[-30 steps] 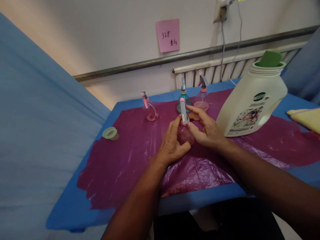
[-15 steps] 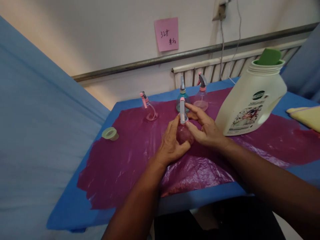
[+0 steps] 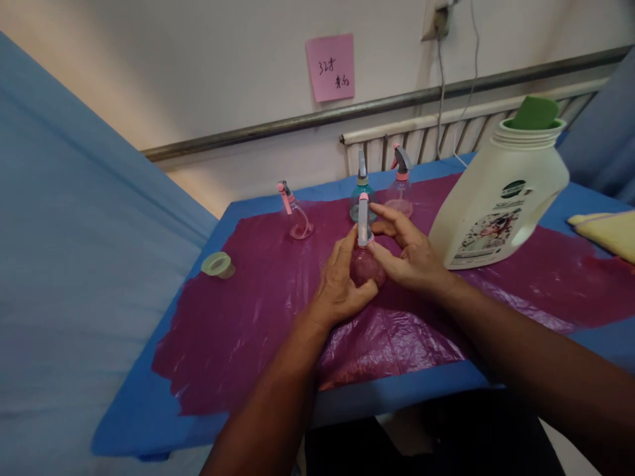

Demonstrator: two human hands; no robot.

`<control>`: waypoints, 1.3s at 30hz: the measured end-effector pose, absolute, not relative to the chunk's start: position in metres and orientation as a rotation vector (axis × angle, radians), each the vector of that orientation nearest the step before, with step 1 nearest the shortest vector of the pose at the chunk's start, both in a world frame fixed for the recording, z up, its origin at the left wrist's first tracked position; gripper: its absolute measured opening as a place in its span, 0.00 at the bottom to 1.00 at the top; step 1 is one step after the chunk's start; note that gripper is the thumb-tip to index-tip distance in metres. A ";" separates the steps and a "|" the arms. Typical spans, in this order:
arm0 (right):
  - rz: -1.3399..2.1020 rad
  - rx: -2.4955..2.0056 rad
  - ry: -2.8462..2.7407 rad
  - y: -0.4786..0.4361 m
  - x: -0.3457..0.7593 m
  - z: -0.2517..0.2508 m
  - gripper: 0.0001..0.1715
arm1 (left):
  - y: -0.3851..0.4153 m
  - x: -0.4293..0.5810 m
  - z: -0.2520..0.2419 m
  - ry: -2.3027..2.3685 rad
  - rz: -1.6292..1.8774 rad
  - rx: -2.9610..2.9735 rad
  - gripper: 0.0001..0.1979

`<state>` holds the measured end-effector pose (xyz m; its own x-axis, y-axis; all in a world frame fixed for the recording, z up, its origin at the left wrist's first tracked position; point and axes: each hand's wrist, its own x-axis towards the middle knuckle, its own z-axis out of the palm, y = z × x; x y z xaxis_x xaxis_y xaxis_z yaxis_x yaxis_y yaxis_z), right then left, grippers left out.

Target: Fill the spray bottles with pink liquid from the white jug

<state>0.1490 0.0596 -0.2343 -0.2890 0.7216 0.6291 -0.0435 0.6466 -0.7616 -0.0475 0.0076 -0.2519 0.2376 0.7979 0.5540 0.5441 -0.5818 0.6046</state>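
A small clear spray bottle (image 3: 365, 264) with a pink and grey trigger head stands on the magenta plastic sheet (image 3: 238, 317) in the middle of the table. My left hand (image 3: 340, 281) wraps round its round body from the left. My right hand (image 3: 407, 254) is on its right side, thumb and fingers pinched at the pink collar under the spray head.
Three more spray bottles stand behind: one tipped at the left (image 3: 296, 215), a teal one (image 3: 362, 188) and a pink one (image 3: 401, 185). A large white detergent jug (image 3: 501, 192) with a green cap stands at the right. A green cap (image 3: 218, 264) lies at the left; a yellow cloth (image 3: 608, 233) lies far right.
Almost nothing: both hands stay on the spray bottle, with only a slight shift of the fingers at the collar.
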 end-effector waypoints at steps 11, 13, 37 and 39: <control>0.858 -0.565 -1.720 0.059 0.150 -0.233 0.39 | 0.008 -0.048 -0.252 1.247 1.273 2.246 0.59; 0.835 -0.589 -1.695 0.060 0.150 -0.233 0.38 | 0.008 -0.047 -0.252 1.247 1.278 2.243 0.60; 0.777 -0.630 -1.696 0.063 0.151 -0.239 0.31 | 0.008 -0.045 -0.256 1.314 1.265 2.201 0.62; 0.753 -0.643 -1.710 0.063 0.152 -0.239 0.32 | 0.008 -0.045 -0.257 1.326 1.272 2.204 0.62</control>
<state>0.1517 0.0626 -0.2386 -0.2466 0.7425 0.6229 0.0423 0.6503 -0.7585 -0.0453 0.0079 -0.2573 0.1951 0.8161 0.5440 0.5773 -0.5439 0.6090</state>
